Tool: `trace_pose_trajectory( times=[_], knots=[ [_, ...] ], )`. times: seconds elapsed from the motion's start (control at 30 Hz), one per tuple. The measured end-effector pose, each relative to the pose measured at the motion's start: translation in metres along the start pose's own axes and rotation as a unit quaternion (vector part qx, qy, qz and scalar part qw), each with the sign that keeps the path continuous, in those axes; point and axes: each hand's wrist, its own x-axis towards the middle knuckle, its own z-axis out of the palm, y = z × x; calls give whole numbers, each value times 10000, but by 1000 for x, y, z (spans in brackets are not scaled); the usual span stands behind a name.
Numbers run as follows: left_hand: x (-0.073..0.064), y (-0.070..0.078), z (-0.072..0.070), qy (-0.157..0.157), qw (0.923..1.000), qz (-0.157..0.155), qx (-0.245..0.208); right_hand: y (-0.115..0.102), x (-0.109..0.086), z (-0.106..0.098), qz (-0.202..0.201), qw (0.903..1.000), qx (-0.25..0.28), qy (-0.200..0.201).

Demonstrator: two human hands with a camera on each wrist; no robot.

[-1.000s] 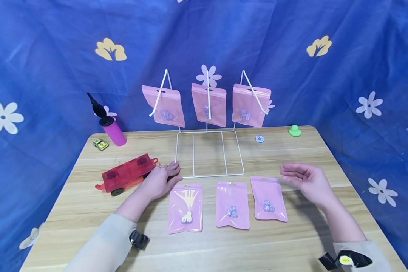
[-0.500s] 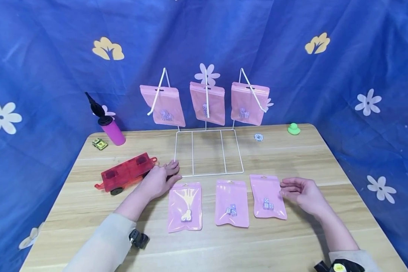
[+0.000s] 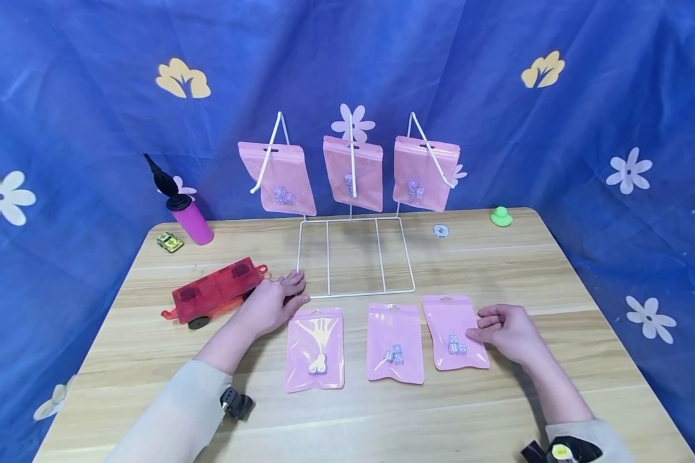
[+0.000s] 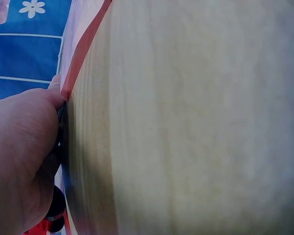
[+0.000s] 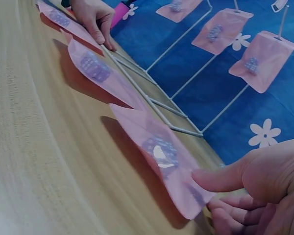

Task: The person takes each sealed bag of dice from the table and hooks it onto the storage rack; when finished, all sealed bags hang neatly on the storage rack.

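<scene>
My right hand pinches the right edge of a pink zip bag with small light-purple dice in it. In the right wrist view, the thumb lies on top of this bag and the other fingers curl at its edge. My left hand holds the front left corner of a white wire display rack, thumb and fingers on either side of the wire. Two more pink bags of dice, a middle bag and a left bag, lie flat before the rack. Three pink bags, including a centre bag, hang from its hooks.
A red toy trailer stands beside my left hand. Behind it are a magenta pump and a small toy car. A poker chip and a green rubber duck lie at the back right. Blue cloth surrounds the table.
My right hand has come down and leftward from above the table to the right bag's edge, and that bag has shifted slightly left. My left hand stays at the rack's corner.
</scene>
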Motion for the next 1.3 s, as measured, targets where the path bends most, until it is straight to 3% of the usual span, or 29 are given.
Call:
trace_pose_trajectory(
  times=[0.23,0.53,0.87,1.3],
  knots=[
    [0,0,0,30,9999,95,31,-2,3,6,-79,9997,-200,118],
    [1,0,0,5,10000,27,-7,3,4,5,-398,9992,37,-22],
    [1,1,0,-22,10000,8,45,3,4,-6,-118,9910,1229,-521],
    [0,2,-2,-107,9999,-60,10,-14,0,-18,-969,9835,1522,-148]
  ],
)
